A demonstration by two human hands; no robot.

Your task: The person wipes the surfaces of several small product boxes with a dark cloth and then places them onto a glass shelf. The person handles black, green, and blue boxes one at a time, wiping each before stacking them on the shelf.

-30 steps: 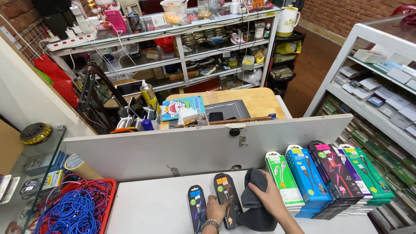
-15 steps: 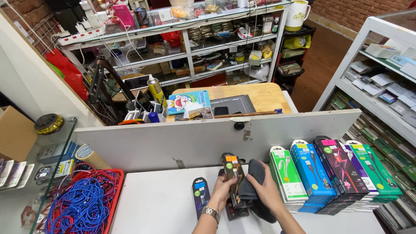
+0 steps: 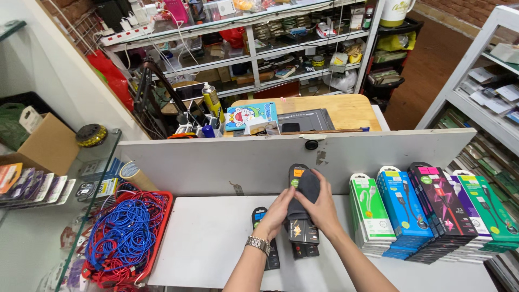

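Note:
My left hand, with a watch on its wrist, holds a slim black package with an orange label upright from the left side. My right hand presses a dark grey cloth over the package's upper part. Both hands are above the white tabletop, close to the white partition board. Two similar black packages lie flat on the table, one partly under my left forearm and one below the held one.
Upright stacks of green, blue and black-pink cable boxes stand to the right. A red basket of blue cables sits at the left. Behind the partition are a wooden workbench and cluttered shelves.
The package has been picked up off the table and raised toward the partition. The cloth now covers its top, with both hands closed around it.

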